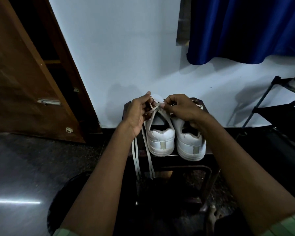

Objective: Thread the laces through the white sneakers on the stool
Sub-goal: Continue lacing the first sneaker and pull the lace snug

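White sneakers, cream laces, blue curtain.
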`<control>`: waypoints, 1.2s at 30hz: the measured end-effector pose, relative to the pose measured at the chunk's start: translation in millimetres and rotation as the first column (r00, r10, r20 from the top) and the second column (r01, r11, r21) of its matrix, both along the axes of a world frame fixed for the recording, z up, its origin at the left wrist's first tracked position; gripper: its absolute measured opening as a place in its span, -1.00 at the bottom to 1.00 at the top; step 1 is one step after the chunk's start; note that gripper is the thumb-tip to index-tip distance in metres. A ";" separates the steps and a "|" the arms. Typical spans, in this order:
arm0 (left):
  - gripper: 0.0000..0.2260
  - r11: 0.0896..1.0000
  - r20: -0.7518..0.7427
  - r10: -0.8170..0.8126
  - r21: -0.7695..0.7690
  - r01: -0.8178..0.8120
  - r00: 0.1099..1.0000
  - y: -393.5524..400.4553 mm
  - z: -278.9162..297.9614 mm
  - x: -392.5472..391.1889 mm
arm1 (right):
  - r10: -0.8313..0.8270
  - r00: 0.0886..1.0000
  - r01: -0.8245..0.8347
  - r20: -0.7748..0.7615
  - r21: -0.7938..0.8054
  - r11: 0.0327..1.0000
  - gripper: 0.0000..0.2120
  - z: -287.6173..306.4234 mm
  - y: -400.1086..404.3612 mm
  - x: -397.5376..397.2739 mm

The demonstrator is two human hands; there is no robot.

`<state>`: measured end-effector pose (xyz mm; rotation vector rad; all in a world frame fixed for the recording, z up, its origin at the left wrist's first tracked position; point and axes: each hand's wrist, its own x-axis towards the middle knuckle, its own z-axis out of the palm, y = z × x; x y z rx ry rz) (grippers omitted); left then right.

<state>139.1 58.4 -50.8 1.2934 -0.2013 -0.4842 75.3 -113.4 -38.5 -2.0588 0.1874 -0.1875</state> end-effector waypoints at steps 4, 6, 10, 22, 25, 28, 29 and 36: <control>-0.78 0.998 -0.093 0.008 -0.067 -0.014 0.996 1.2 2.6 -2.0 | 0.026 0.997 -0.005 -0.072 0.286 0.958 -0.88 6.3 -8.0 -3.0; -0.81 0.999 -0.106 -0.028 -0.041 0.023 0.994 2.0 4.0 -1.4 | -0.003 0.997 0.036 -0.075 0.436 0.899 -0.87 11.0 -13.0 -1.3; -0.83 0.993 -0.075 -0.110 -0.045 0.107 0.991 -0.6 6.0 -2.0 | -0.028 0.997 0.069 -0.072 0.656 0.752 -0.76 18.4 -19.7 -2.6; -0.86 0.790 -0.373 -0.171 -0.605 -0.100 0.912 7.4 2.4 14.0 | -0.246 0.967 0.081 0.061 0.847 0.526 -0.76 28.3 -11.3 -11.9; -0.88 0.813 -0.361 -0.123 -0.571 -0.115 0.924 10.7 1.9 16.6 | -0.301 0.950 0.099 0.080 0.839 0.536 -0.82 29.9 -11.9 -11.8; -0.81 0.751 -0.424 -0.054 -0.614 -0.243 0.904 14.8 2.5 19.9 | -0.405 0.911 0.141 0.079 0.864 0.484 -0.76 34.0 -14.4 -12.0; -0.78 0.724 -0.459 -0.006 -0.614 -0.313 0.888 17.0 2.7 22.5 | -0.443 0.893 0.150 0.078 0.877 0.456 -0.73 35.3 -16.2 -12.3; -0.84 0.775 -0.414 0.478 -0.215 -0.594 0.774 27.1 -9.9 40.9 | -0.584 0.797 0.229 0.155 0.816 0.530 -0.66 28.5 -30.7 -9.6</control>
